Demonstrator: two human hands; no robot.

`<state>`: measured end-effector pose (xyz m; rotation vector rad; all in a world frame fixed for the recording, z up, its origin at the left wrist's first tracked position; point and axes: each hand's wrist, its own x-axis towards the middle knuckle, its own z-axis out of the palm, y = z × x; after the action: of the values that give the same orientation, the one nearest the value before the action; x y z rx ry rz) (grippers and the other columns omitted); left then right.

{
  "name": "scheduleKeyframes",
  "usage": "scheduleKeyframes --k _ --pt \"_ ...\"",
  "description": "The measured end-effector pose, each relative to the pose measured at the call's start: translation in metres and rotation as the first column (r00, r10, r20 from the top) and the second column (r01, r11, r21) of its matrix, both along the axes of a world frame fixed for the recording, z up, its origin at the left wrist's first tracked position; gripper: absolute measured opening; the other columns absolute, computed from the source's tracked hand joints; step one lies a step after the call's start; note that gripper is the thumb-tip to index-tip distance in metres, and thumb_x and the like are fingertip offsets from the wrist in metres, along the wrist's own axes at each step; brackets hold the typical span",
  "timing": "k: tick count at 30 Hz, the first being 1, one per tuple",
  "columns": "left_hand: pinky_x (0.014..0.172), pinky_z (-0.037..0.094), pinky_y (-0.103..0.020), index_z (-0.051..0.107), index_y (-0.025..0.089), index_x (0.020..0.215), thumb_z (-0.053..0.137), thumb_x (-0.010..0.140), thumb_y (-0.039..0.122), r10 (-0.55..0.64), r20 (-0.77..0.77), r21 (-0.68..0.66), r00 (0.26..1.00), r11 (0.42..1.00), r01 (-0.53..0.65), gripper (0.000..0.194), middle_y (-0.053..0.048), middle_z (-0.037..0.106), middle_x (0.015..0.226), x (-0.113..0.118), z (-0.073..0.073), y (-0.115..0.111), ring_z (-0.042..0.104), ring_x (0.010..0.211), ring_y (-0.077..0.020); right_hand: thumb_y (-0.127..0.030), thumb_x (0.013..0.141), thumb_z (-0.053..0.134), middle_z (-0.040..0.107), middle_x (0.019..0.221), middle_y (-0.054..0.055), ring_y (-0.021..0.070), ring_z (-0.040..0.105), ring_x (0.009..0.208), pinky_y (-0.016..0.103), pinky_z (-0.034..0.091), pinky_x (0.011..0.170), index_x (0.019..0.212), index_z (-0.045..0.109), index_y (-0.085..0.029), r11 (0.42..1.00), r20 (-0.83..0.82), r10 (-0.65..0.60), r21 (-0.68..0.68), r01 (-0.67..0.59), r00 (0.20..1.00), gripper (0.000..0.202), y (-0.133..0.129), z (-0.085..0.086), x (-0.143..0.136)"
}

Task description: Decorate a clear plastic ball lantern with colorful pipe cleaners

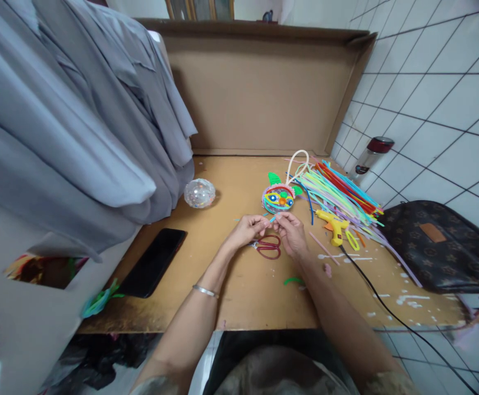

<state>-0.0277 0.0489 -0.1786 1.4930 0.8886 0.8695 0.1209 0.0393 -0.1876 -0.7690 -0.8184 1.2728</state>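
Observation:
My left hand and my right hand meet above the middle of the table. Between their pinched fingertips is a small light-blue pipe cleaner piece, touched by both hands. Just beyond them lies a round colourful ornament with eyes, green leaf shapes and a cream loop handle. Red-handled scissors rest on the table between my wrists, their blades partly hidden by my left hand. A curved green piece lies beside my right forearm.
Pipe cleaners are piled at the back right, near a yellow glue gun, its cord, a brown bag and a bottle. A clear faceted ball and a black phone lie left, beside hanging grey cloth.

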Motion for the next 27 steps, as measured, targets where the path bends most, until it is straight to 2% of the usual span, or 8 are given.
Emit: scheduleKeyframes --k 7,16,27 --pt "0.044 0.021 -0.021 0.062 0.013 0.075 0.064 0.069 0.07 -0.014 0.027 -0.005 1.0 1.0 0.014 0.057 0.006 0.046 0.051 0.001 0.001 0.001 0.029 0.042 -0.0044 -0.028 0.059 0.078 0.059 0.053 -0.005 0.0074 0.051 0.05 0.022 0.042 0.053 0.065 0.062 -0.019 0.999 -0.032 -0.05 -0.009 0.05 0.998 0.018 0.001 -0.003 -0.001" --pt "0.044 0.021 -0.021 0.064 0.013 0.078 0.064 0.07 0.065 0.014 -0.016 -0.021 1.0 1.0 -0.014 0.053 0.005 0.048 0.052 -0.007 -0.002 0.005 0.031 0.043 -0.005 -0.017 0.063 0.072 0.055 0.05 -0.008 0.0043 0.047 0.044 0.015 0.036 0.045 0.061 0.052 -0.02 0.974 -0.201 -0.191 -0.16 0.16 0.961 0.02 0.011 -0.001 0.019" --pt "0.049 0.027 -0.022 0.06 0.015 0.07 0.063 0.071 0.063 0.217 0.031 0.043 0.976 0.975 -0.219 0.048 0.005 0.047 0.05 -0.024 -0.007 0.019 0.034 0.046 -0.0069 -0.014 0.065 0.068 0.051 0.049 -0.01 0.0039 0.045 0.043 0.016 0.036 0.044 0.065 0.048 -0.02 0.944 -0.311 -0.278 -0.264 0.198 0.909 0.021 0.021 -0.001 0.038"
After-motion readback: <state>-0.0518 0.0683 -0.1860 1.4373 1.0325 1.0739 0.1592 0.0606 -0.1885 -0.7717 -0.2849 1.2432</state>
